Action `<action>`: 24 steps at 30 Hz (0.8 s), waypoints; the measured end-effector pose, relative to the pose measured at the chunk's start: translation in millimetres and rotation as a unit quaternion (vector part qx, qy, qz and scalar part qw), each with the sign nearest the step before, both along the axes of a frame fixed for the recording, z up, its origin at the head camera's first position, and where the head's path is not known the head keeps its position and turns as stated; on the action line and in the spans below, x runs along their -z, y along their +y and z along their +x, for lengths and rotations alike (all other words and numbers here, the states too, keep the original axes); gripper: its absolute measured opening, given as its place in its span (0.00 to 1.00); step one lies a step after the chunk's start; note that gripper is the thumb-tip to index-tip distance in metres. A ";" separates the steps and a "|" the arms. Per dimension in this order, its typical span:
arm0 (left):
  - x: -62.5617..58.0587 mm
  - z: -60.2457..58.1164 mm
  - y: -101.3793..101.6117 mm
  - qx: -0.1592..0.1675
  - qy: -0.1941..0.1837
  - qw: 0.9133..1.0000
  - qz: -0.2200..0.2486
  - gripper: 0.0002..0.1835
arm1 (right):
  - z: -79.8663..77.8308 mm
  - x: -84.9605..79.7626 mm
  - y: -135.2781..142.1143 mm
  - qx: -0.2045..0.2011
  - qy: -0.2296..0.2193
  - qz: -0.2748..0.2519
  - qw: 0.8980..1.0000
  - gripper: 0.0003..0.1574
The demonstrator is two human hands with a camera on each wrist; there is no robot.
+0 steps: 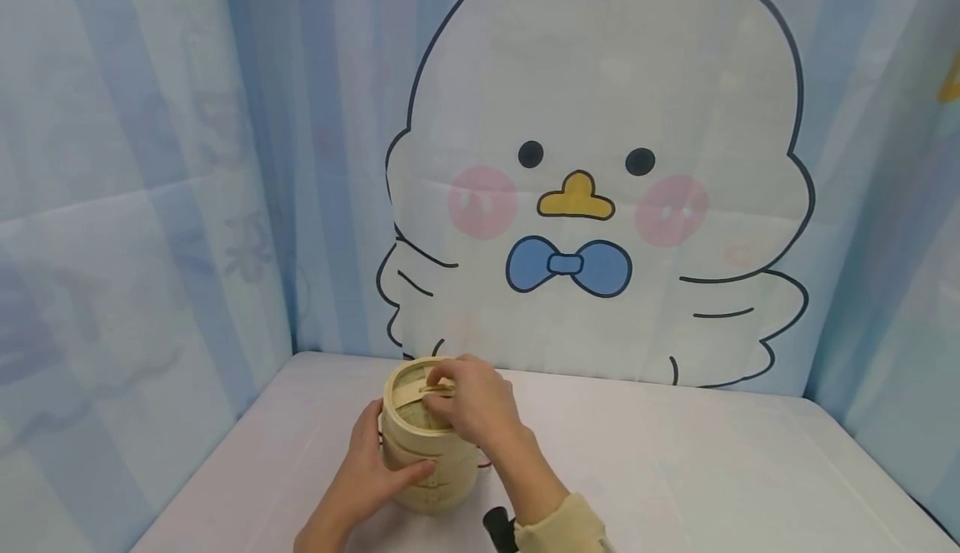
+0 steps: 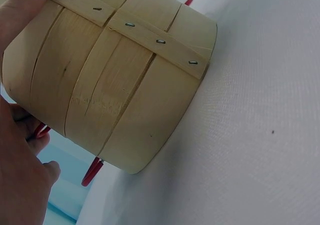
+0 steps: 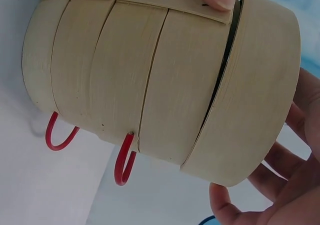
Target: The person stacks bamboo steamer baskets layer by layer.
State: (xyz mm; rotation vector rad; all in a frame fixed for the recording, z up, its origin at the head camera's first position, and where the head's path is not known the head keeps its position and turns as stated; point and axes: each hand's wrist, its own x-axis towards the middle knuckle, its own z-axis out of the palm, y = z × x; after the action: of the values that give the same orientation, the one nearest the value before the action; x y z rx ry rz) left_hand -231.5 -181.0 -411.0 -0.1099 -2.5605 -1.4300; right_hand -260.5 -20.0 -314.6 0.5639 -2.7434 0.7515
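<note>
A small round bamboo steamer [image 1: 442,486] of stacked tiers stands on the table below me, its lid [image 1: 412,416] on top. My left hand [image 1: 358,486] grips the side of the steamer, thumb across the front and fingers round the far side. Above it, my right hand [image 1: 480,399] pinches the strip handle [image 1: 442,388] in the middle of the lid. From the right wrist, a dark gap shows between the lid [image 3: 257,92] and the tier under it. Red loop handles [image 3: 124,160] stick out from the tiers, and metal staples [image 2: 160,41] line the seam.
White cloth covers the table [image 1: 712,470]. Behind it hangs a curtain with a big white cartoon bird [image 1: 600,78], and blue striped curtains [image 1: 150,161] close in the sides. A black object [image 1: 498,528] shows beside the right sleeve [image 1: 566,528].
</note>
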 end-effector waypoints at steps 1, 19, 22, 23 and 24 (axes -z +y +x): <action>-0.1 0.1 0.0 0.000 -0.003 1.000 0.000 0.59 | 0.2 -0.3 -0.7 0.000 0.000 0.003 1.000 0.07; -0.3 0.8 -0.3 0.005 0.001 1.000 0.012 0.60 | 2.6 0.7 -8.2 0.010 0.004 0.013 1.000 0.05; -0.2 0.6 -0.1 0.003 0.001 1.000 0.011 0.60 | 2.5 1.4 -8.5 0.015 0.008 0.013 1.000 0.06; -0.1 0.5 -0.1 0.003 0.000 1.000 0.011 0.60 | 2.6 1.8 -8.7 0.017 0.010 0.015 1.000 0.06; 0.0 0.4 -0.1 0.002 0.000 1.000 0.010 0.61 | 2.6 2.2 -8.9 0.020 0.013 0.016 1.000 0.06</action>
State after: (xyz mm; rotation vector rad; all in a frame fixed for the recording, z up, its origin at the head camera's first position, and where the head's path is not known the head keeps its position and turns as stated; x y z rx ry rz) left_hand -231.0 -181.1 -411.1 -0.1125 -2.5460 -1.4572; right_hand -257.9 -28.9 -316.7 0.5203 -2.7394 0.6873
